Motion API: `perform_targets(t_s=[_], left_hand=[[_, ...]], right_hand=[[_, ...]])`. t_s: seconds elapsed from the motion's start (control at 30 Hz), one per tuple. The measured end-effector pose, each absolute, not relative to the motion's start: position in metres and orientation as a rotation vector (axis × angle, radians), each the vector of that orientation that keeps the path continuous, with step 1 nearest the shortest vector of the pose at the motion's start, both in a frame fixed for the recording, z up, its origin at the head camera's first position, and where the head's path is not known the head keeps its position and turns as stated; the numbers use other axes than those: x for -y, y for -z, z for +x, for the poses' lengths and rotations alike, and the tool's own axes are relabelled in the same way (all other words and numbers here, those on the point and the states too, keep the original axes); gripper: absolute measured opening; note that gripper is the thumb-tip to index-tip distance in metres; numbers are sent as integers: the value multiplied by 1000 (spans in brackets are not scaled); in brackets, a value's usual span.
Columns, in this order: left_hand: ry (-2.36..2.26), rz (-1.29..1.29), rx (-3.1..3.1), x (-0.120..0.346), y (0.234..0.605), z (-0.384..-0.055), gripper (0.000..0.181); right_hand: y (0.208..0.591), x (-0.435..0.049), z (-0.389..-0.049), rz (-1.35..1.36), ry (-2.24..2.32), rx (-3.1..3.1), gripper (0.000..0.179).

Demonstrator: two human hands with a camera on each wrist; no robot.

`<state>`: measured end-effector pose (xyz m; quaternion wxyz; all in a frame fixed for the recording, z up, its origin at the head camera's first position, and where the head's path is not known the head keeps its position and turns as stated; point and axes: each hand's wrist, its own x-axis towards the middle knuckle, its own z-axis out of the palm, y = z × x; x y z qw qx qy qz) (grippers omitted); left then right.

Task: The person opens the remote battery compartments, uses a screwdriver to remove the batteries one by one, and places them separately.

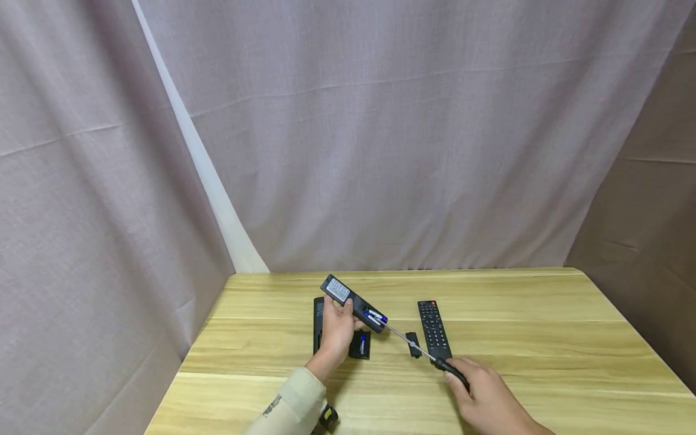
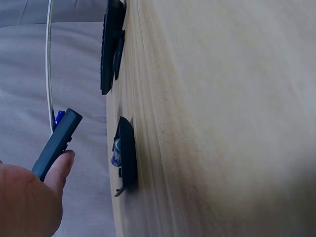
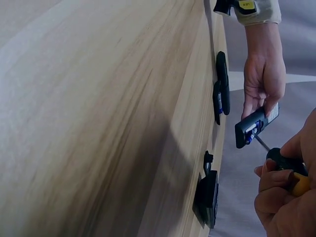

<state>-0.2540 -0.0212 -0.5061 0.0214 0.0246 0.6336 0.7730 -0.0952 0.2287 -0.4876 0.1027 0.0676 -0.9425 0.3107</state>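
Observation:
My left hand grips a black remote control, its labelled back facing up and its battery compartment uncovered. Blue-and-white batteries lie in that compartment. With my right hand I hold a screwdriver by its black handle; its long metal shaft runs to the batteries, the tip right at them. The right wrist view shows an orange-yellow part on the handle. Held above the table, the remote stays apart from the wood in both wrist views.
A second remote lies buttons up on the wooden table, a small black cover beside it. Under my left hand, another black remote is partly hidden. Near it sits a black piece with a blue battery. Curtains hang behind.

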Motion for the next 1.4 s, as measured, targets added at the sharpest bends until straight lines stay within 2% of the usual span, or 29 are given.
perform_targets(t_s=[0.87,1.4], left_hand=[[-2464,28,-1970,25,503,-262,29],[-2400,46,-1981,28,507,-264,32]], right_hand=[[486,-247,-91,226,-702,2742,20],[485,-247,-93,233,-665,2730,15]])
